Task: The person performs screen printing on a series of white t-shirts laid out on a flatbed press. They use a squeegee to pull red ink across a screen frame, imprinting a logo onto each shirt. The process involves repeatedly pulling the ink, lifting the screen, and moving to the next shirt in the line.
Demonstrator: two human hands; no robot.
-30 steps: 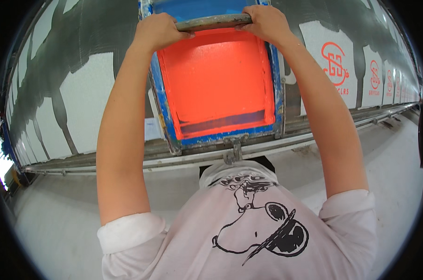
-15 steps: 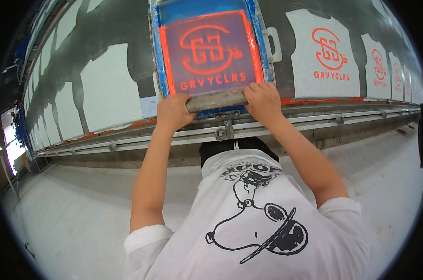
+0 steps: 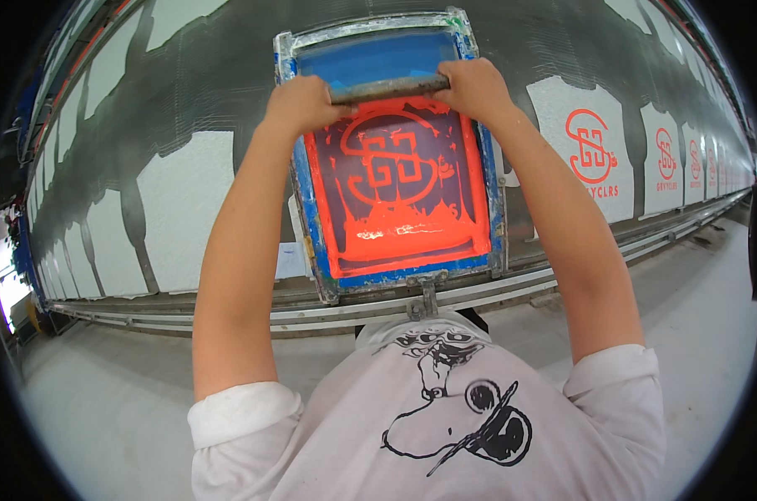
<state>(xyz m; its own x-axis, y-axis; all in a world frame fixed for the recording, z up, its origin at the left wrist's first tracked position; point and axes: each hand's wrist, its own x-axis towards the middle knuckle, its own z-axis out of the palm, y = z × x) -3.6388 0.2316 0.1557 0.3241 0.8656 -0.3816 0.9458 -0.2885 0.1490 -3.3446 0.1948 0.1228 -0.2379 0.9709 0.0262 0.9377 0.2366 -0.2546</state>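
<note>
My left hand and my right hand grip the two ends of a squeegee, fingers wrapped round it. The squeegee lies crosswise over the far part of a printing screen with a worn blue and metal frame. Its underside is hidden from view. Bright red-orange ink pools along the near part of the mesh, with streaks across the round emblem. Beyond the squeegee, the mesh shows a blue band.
White fabric pieces lie on the long dark table. Those on the right carry a red-orange emblem; those on the left are unprinted. A metal rail runs along the near edge, with a clamp at the screen. Pale floor lies below.
Both hands have moved the squeegee from the screen's near end to its far part. Thick red-orange ink now shows on the near part. The view has shifted, revealing the whole frame.
</note>
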